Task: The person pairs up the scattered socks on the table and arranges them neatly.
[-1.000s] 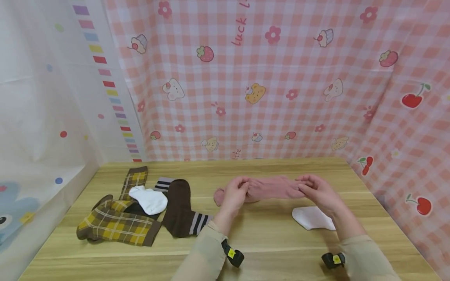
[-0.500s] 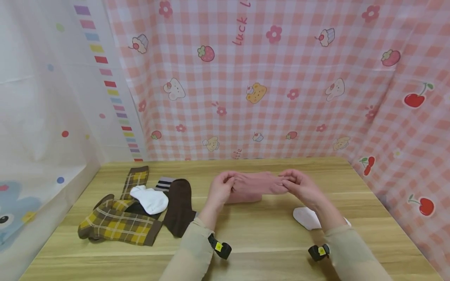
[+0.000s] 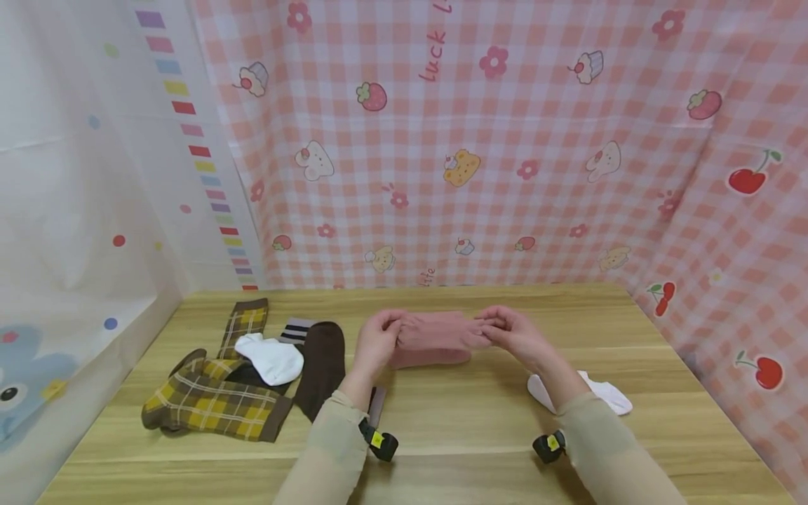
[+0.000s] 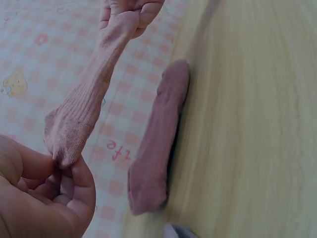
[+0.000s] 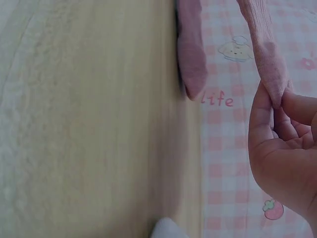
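A ribbed pink sock (image 3: 442,332) hangs stretched in the air between my two hands. My left hand (image 3: 379,341) pinches one end of it between thumb and fingers. The other end is pinched by my right hand (image 3: 517,338); the right wrist view shows the sock's tip (image 5: 275,91) between thumb and forefinger. Below, a second pink sock (image 4: 158,144) lies lengthwise on the table, touched by neither hand. In the head view the raised sock partly covers it.
To the left lie plaid yellow-brown socks (image 3: 214,407), a white sock (image 3: 271,360) on top of the pile, and a dark brown sock (image 3: 320,365) with a striped cuff. Another white sock (image 3: 609,396) lies right, partly behind my right forearm. Curtains (image 3: 404,140) stand behind the table.
Both hands have moved left with the pink sock, pinching it throughout. The lying pink sock shows more beneath it, and the right white sock is covered at a different place.
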